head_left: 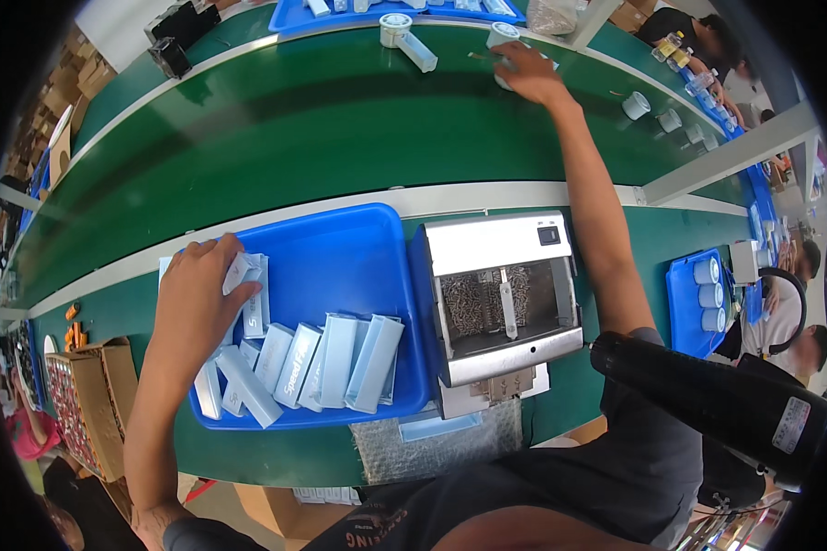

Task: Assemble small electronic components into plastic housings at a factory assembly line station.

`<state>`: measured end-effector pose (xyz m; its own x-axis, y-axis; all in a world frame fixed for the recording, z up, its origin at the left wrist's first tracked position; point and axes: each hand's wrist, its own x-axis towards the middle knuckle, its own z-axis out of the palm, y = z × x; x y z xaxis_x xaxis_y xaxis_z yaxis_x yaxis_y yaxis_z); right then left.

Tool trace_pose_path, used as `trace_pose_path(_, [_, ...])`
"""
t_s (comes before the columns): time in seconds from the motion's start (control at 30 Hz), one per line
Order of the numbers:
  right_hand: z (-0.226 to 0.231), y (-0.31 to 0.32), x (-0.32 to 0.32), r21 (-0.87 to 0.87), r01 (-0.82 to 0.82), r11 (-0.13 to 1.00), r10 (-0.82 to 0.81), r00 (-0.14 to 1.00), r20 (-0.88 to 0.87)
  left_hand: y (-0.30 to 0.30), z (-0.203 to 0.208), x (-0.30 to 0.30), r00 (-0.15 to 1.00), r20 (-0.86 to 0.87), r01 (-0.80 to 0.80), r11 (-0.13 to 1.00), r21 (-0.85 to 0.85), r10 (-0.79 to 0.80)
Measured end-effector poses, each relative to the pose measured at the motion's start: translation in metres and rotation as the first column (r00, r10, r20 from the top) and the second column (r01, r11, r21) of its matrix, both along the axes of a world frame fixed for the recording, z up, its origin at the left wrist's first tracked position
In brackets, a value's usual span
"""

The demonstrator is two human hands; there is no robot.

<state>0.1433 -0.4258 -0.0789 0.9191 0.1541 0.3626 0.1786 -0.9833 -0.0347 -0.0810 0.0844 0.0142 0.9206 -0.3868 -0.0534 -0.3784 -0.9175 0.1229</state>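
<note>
My left hand [198,289] is closed around light-blue rectangular pieces [255,317] at the left side of a blue tray [317,241]. Several similar light-blue pieces [336,360] lie slanted side by side in the tray's near half. Far out on the green belt, my right hand [526,73] is curled over a white round part [504,35] with light-blue bits showing beside the fingers. My palm hides most of that part. To its left rests another white round part [395,30] with a light-blue handle-like piece [419,52].
Right of the tray stands a metal screw feeder [498,298] filled with small screws. A black cylindrical tool [698,395] hangs at my right. More white cups [636,106] sit on the belt at right. A carton [90,399] stands left. Co-workers sit at far right.
</note>
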Motion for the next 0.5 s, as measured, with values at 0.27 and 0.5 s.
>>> trace_pose_path(0.27, [-0.018, 0.028, 0.002, 0.146, 0.031, 0.989, -0.054, 0.986, 0.156, -0.071, 0.016, 0.089, 0.922, -0.333, -0.191, 0.515, -0.835, -0.198])
trace_pose_path(0.5, [-0.012, 0.062, -0.009, 0.411, -0.168, 0.896, 0.094, 0.976, 0.195, -0.155, -0.061, 0.214, 0.795, -0.456, -0.548, -0.153, -0.822, -0.4])
